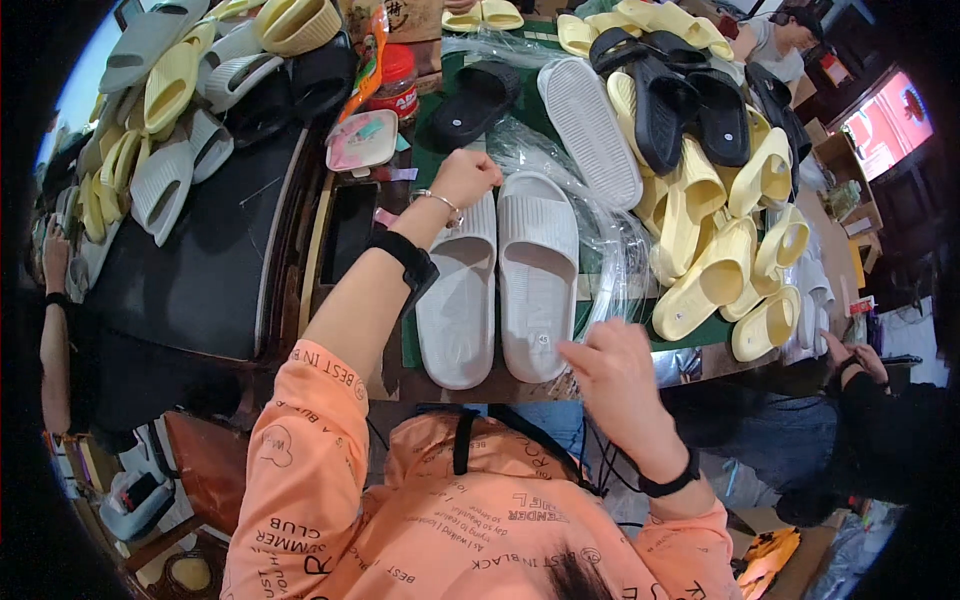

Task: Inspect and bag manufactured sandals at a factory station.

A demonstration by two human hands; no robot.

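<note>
A pair of pale grey slide slippers lies side by side in front of me, toes pointing away: the left slipper (456,325) and the right slipper (538,310), which has a small round sticker near its heel. My left hand (468,180) is closed over the toe end of the left slipper, and what its fingers hold, if anything, is hidden. Beside the right slipper's heel my right hand (612,362) is curled with thumb and finger together. Whether it pinches anything cannot be made out. Clear plastic bags (622,262) are spread along the right slipper's right side.
Another grey slipper (592,130) lies sole up beyond the bags. Yellow slippers (705,280) and black ones (665,115) pile up at right, with more slippers (165,180) at left. A red-lidded jar (397,80) and small dish (362,140) stand far left of centre. Other people work on both sides.
</note>
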